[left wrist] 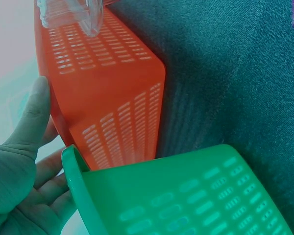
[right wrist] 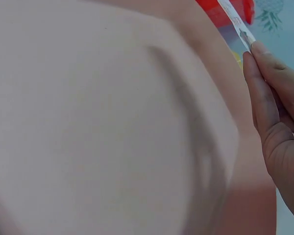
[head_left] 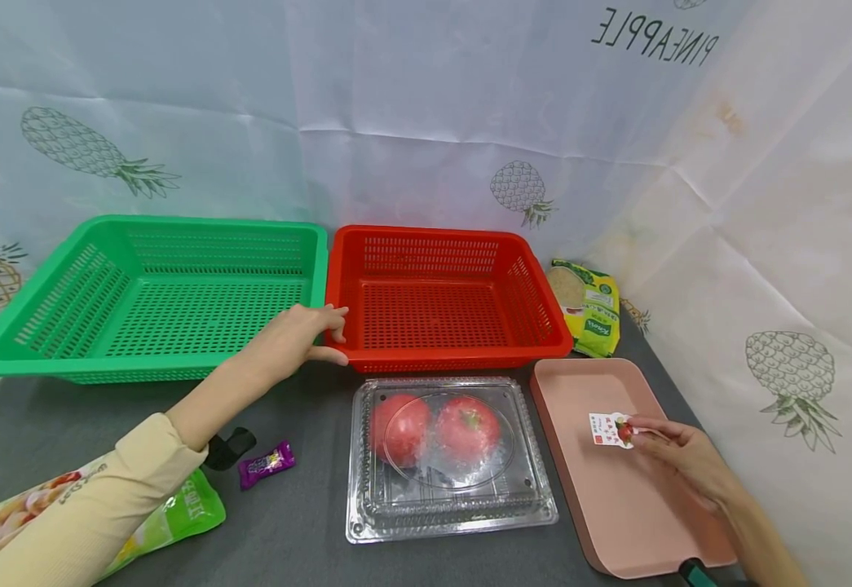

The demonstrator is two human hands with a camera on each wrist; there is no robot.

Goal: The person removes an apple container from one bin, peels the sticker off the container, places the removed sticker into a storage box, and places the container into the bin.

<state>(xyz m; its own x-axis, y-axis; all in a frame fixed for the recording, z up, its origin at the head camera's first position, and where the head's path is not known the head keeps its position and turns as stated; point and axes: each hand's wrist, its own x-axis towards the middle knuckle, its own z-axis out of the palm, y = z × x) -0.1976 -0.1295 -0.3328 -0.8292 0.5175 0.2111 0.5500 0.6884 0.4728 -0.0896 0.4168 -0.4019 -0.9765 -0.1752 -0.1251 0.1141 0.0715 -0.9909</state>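
My left hand is at the near left corner of the red basket, its thumb and fingers pinching the rim. In the left wrist view the thumb lies along the red rim, and other fingers pass behind the green basket. Above the pink tray, my right hand pinches a small flat white packet printed with a red fruit. Seen edge-on in the right wrist view, the packet sticks out past the fingertips.
A clear plastic box with two red tomatoes stands in front of the red basket. Right of that basket lies a yellow-green packet. A purple wrapped candy, a black object and a green bag lie near the left forearm.
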